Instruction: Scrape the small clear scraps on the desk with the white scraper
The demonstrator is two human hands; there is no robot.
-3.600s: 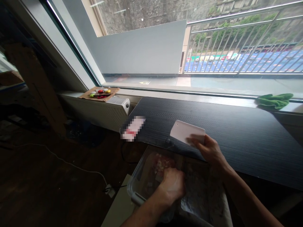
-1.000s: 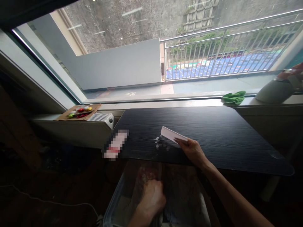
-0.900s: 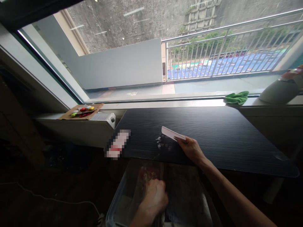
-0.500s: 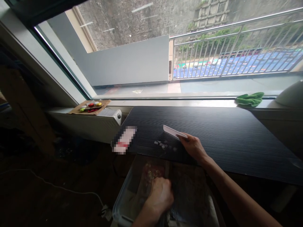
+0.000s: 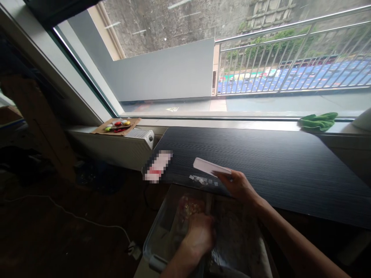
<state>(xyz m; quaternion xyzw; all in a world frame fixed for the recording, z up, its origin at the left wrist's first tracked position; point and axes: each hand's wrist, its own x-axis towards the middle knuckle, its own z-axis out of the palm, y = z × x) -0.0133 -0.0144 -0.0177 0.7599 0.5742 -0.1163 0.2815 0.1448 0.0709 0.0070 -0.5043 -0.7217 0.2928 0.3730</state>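
Observation:
My right hand point(image 5: 234, 183) grips one end of a thin, pale, flat rectangular piece point(image 5: 210, 166) with rounded corners, tilted just above the dark table point(image 5: 261, 154). Below that piece, several small clear-white squares point(image 5: 203, 180) lie near the table's front edge. My left hand point(image 5: 201, 231) is lowered into a clear plastic bin point(image 5: 150, 241) in front of the table. Its fingers curl downward, and what they hold, if anything, is hidden in the shade. Beyond its knuckles, a bag or tray of small shiny reddish and gold bits point(image 5: 189, 204) shows inside the bin.
A pixelated pinkish item point(image 5: 159, 166) lies at the table's left corner. On the sill are a cardboard piece with colourful small objects point(image 5: 118, 125) and a green cloth point(image 5: 318, 121). A radiator point(image 5: 139, 137) stands left; a white cable with a plug point(image 5: 133, 249) runs along the floor.
The pale piece has turned to show more of its flat face and shifted slightly left. My left hand stays in the bin, blurred and a little shifted. The whole view has swung slightly left.

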